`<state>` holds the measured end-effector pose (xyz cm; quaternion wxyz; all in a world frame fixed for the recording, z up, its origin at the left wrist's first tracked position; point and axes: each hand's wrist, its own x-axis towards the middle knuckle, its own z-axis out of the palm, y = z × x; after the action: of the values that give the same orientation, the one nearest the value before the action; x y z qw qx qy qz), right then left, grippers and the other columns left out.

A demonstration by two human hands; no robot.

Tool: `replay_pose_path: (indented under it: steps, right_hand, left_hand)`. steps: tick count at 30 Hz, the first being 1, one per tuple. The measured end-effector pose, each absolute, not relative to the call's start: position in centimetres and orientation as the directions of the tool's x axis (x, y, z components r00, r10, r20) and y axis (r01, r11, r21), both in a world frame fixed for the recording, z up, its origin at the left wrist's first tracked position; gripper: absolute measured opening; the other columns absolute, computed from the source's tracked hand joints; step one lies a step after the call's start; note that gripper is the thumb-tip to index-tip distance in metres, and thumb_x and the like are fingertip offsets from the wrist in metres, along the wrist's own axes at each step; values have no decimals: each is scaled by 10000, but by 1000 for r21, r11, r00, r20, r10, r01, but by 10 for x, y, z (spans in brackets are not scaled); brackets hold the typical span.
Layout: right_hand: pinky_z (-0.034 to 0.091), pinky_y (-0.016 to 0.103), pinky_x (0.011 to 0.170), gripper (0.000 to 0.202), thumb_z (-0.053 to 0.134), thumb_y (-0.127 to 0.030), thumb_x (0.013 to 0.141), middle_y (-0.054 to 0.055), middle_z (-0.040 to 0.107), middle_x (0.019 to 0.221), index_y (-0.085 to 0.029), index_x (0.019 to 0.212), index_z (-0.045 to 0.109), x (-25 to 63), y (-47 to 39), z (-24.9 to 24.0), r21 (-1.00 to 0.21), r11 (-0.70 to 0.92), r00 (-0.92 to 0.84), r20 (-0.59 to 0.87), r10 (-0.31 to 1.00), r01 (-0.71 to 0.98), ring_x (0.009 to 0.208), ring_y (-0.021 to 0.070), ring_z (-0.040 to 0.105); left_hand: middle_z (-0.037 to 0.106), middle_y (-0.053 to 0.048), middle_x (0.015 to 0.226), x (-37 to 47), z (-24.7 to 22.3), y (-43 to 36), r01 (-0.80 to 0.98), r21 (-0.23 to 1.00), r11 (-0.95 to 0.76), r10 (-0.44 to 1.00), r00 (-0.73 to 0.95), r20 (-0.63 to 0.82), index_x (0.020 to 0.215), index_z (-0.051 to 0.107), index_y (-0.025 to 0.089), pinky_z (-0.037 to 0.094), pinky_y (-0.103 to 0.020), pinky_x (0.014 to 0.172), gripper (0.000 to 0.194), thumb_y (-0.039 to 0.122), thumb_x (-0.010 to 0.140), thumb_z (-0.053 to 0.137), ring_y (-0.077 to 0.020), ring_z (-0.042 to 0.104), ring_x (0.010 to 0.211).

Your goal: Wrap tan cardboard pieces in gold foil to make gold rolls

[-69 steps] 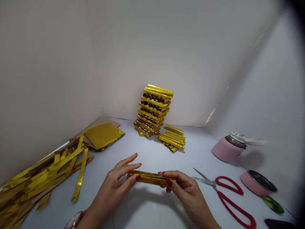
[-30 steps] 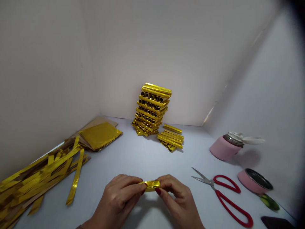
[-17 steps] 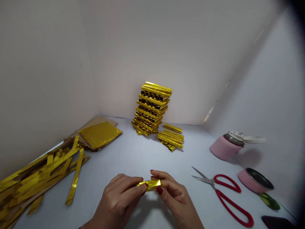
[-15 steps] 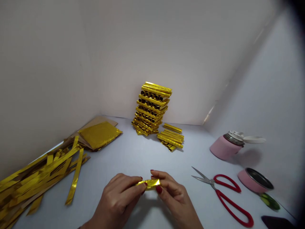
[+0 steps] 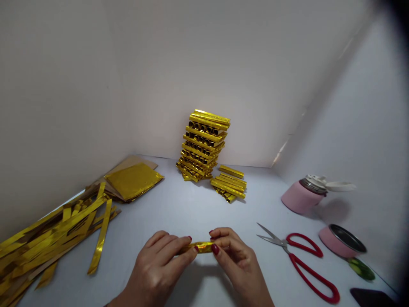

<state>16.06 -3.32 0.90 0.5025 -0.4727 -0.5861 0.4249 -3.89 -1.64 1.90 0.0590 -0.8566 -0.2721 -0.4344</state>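
Note:
A shiny gold foil tube (image 5: pixel 203 247) lies crosswise between my hands, just above the white table. My left hand (image 5: pixel 162 264) grips its left part, thumb in front and fingers behind, hiding that end. At the other end, the thumb and fingers of my right hand (image 5: pixel 236 260) pinch the tip. Beyond my hands stands a tall criss-crossed stack of gold foil tubes (image 5: pixel 204 145), with dark hollow ends showing. Beside its base is a low pile of similar tubes (image 5: pixel 229 185).
Gold strips (image 5: pixel 64 238) spread over the left side, near a stack of gold foil sheets (image 5: pixel 134 181). Right of my hands lie open red-handled scissors (image 5: pixel 284 244). A pink flask (image 5: pixel 302 196), a pink cup (image 5: pixel 341 242), a green item (image 5: pixel 361 268) and a dark object (image 5: pixel 372 297) stand farther right.
My right hand has shifted slightly right along the gold tube. The tube has turned a little, and its bright flat right end is now covered by my fingers.

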Motion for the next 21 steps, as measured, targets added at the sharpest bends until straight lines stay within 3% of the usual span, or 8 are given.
replay_pose_path:
  steps: [4,11,15,17,21]
  right_hand:
    - [466,253,698,243,610,-416,849,68,595,984,-221,727,693,160,-33,10,-988,123,-46,119,992,96,868,195,587]
    - [464,248,672,296,597,-430,848,53,580,895,-201,661,607,158,-31,9,-975,171,-15,171,985,145,804,184,572]
    - [482,280,758,173,630,-397,838,65,599,1040,-237,902,623,161,-31,9,-970,209,7,212,977,125,933,210,580]
    - [488,300,782,227,622,-380,850,71,624,1061,-251,1036,618,162,-31,10,-970,215,-82,206,975,113,932,213,598]
    - [490,291,739,199,604,-387,866,52,683,897,-234,964,685,163,-30,11,-979,169,-139,152,979,115,826,201,625]
  left_hand:
    - [717,-79,897,-39,19,-17,509,104,-854,396,508,765,951,662,150,452,-310,675,283,134,985,381,-167,642,717]
    - [715,-60,878,-38,18,-15,508,126,-852,415,508,755,940,662,163,454,-305,677,304,124,984,363,-156,649,698]
    - [712,-48,874,-37,15,-14,500,206,-841,448,431,784,933,643,178,449,-293,658,233,136,975,418,-145,642,701]
    - [712,-37,880,-37,12,-15,478,245,-843,464,418,781,957,630,193,455,-287,662,195,148,973,442,-136,641,707]
    - [697,-60,1005,-43,8,-12,518,337,-786,563,375,736,1114,596,213,488,-349,787,189,208,936,535,-185,654,871]
